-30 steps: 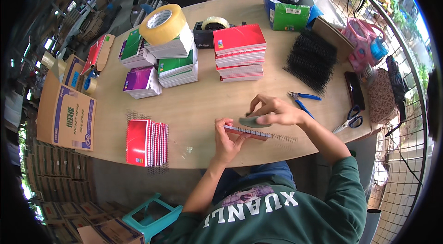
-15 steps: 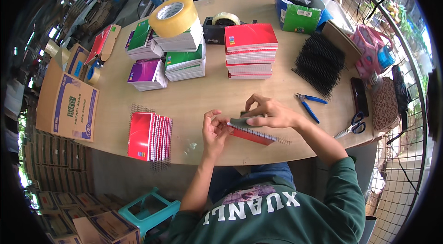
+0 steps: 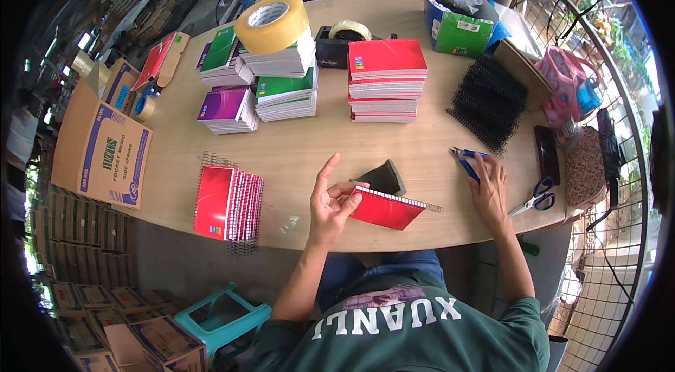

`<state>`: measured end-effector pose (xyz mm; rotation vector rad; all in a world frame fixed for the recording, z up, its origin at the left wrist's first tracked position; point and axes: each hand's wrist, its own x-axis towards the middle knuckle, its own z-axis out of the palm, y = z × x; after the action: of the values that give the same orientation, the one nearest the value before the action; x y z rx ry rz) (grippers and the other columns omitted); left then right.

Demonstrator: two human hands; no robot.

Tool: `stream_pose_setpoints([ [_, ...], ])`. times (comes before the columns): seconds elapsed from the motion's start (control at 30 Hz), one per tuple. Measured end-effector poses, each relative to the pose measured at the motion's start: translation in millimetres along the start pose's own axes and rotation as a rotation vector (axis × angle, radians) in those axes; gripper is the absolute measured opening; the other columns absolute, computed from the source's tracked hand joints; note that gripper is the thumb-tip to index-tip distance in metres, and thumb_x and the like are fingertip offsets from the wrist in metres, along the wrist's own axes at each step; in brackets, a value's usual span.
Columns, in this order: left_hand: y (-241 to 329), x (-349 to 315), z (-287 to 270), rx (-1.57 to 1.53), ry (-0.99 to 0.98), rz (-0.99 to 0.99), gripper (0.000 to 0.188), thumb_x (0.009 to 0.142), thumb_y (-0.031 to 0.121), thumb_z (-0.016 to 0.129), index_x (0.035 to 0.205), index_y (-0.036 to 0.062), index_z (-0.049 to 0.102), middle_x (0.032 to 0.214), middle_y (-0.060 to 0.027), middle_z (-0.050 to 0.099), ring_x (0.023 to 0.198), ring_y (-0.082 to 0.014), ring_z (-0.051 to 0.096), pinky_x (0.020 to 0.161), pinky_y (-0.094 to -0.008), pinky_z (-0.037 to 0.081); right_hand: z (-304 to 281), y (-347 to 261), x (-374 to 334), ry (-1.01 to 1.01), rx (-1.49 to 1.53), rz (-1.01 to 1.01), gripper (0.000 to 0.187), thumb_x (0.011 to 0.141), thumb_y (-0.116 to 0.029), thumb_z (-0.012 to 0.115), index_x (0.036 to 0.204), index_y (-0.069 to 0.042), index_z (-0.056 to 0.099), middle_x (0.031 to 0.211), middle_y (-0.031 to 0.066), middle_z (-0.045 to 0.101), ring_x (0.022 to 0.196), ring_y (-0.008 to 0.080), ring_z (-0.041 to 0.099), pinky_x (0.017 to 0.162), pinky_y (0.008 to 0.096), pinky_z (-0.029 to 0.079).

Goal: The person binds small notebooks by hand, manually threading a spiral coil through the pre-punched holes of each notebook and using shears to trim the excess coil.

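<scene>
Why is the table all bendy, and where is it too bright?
In the head view, the fisheye lens bows the table; head view again, daylight washes out patches beyond the wire fence, and pale glare marks the row of red notebooks.

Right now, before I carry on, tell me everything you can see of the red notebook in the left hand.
The red notebook is small and thin, its glossy cover looking like card. A spiral coil runs along its upper long edge and sticks out past the right end. The left hand pinches its left end, thumb on the cover. It slants down to the right; whether it touches the table I cannot tell.
</scene>
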<state>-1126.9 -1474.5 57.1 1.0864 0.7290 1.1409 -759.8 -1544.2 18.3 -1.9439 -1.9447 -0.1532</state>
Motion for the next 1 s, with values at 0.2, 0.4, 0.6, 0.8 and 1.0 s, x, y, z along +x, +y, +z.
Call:
stream_pose_setpoints([
  [0.2, 4, -2, 5, 0.035, 0.058, -0.01, 0.08, 0.089, -0.007, 0.066, 0.156, 0.0037, 0.024, 0.104, -0.0138, 0.072, 0.08, -0.0071, 0.061, 0.076, -0.0221, 0.053, -12, -5, 13, -0.028, -0.004, 0.048, 0.061, 0.081, -0.016, 0.073, 0.135, -0.002, 0.049, 0.127, 0.0175, 0.051, 0.124, 0.0371, 0.044, 0.107, 0.0519, 0.032],
  [0.4, 7, -1, 12, 0.054, 0.044, -0.02, 0.084, 0.088, -0.008, 0.066, 0.158, 0.0035, 0.02, 0.104, -0.0156, 0.073, 0.084, -0.0074, 0.064, 0.078, -0.0217, 0.052, -13, -13, 17, -0.028, 0.01, -0.077, 0.056, 0.082, -0.012, 0.07, 0.133, -0.003, 0.049, 0.122, 0.0183, 0.052, 0.115, 0.037, 0.05, 0.1, 0.0495, 0.038],
  [0.6, 9, -2, 15, 0.14, 0.072, -0.072, 0.083, 0.088, -0.005, 0.069, 0.157, 0.0035, 0.024, 0.099, -0.0148, 0.074, 0.085, -0.009, 0.068, 0.077, -0.0215, 0.052, -61, -83, 61, 0.025, 0.353, -0.33, 0.053, 0.077, -0.016, 0.077, 0.125, -0.005, 0.059, 0.112, 0.0137, 0.059, 0.103, 0.0333, 0.058, 0.093, 0.0487, 0.044],
  [0.8, 16, -4, 15, 0.158, 0.068, -0.086, 0.085, 0.086, -0.002, 0.073, 0.157, 0.0051, 0.026, 0.095, -0.0127, 0.074, 0.084, -0.0094, 0.068, 0.075, -0.0213, 0.053, -88, -130, 102, 0.134, 0.071, -0.887, 0.051, 0.073, -0.023, 0.076, 0.122, -0.011, 0.067, 0.114, 0.0035, 0.062, 0.112, 0.0209, 0.056, 0.108, 0.051, 0.04],
  [1.0, 22, -5, 11, 0.189, 0.071, -0.113, 0.086, 0.087, -0.001, 0.074, 0.157, 0.005, 0.025, 0.095, -0.013, 0.074, 0.085, -0.0098, 0.068, 0.075, -0.0226, 0.054, -83, -143, 117, 0.206, -0.102, -1.135, 0.051, 0.073, -0.027, 0.077, 0.121, -0.012, 0.07, 0.112, 0.002, 0.064, 0.109, 0.0197, 0.06, 0.102, 0.0446, 0.044],
])
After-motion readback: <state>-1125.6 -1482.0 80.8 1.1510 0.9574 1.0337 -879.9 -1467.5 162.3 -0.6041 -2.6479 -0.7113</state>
